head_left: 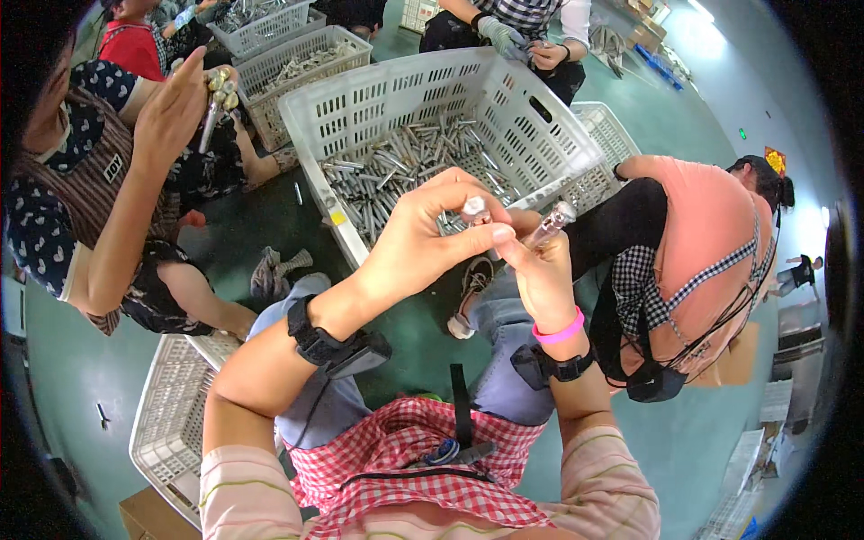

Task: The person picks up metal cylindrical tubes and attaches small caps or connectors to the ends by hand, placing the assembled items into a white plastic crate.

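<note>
Both my hands are raised over the near edge of a large white plastic crate (360, 90), which holds a pile of silver metal bolts (396, 162). My left hand (418, 236) is closed in a pinch on a bolt (474, 209) whose shiny hexagonal head points up. Touching it at the fingertips, my right hand (544, 274) is closed on another metal bolt (549, 225), tilted up to the right. Fingers hide the lower parts of both pieces, so I cannot tell whether they touch each other.
At the left a person's hand holds several bolts (216, 99). Another person in gloves (499, 36) works beyond the crate; one in an orange top (693, 243) bends at the right. More crates (261, 103) stand behind, and a white crate (171, 405) sits low left.
</note>
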`<act>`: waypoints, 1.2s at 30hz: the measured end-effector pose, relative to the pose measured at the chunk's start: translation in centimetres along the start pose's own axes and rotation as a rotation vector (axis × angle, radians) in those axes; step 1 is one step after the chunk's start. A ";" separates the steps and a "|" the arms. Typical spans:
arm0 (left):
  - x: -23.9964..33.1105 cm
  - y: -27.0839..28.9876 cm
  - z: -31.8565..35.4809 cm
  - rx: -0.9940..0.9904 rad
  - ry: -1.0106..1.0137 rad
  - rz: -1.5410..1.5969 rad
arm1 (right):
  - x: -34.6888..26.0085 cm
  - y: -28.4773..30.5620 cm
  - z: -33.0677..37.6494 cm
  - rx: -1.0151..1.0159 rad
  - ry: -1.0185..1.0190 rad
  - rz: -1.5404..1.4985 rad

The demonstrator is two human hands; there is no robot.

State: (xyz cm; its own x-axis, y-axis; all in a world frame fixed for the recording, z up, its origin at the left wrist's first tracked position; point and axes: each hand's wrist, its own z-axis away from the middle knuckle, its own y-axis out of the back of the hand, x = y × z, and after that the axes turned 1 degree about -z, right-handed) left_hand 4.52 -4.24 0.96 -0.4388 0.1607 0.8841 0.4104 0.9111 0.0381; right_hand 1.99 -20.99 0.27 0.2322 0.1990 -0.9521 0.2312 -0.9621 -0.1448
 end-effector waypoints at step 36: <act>0.8 -0.5 0.9 -0.100 0.226 0.306 | -0.6 0.1 0.6 -0.128 -0.168 -0.027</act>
State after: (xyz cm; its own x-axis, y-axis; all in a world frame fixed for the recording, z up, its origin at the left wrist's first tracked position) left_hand 3.24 -4.20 1.26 -0.1013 0.3209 0.9417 0.5760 0.7907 -0.2075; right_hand 1.26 -21.28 0.70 0.0656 0.1805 -0.9814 0.3561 -0.9230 -0.1460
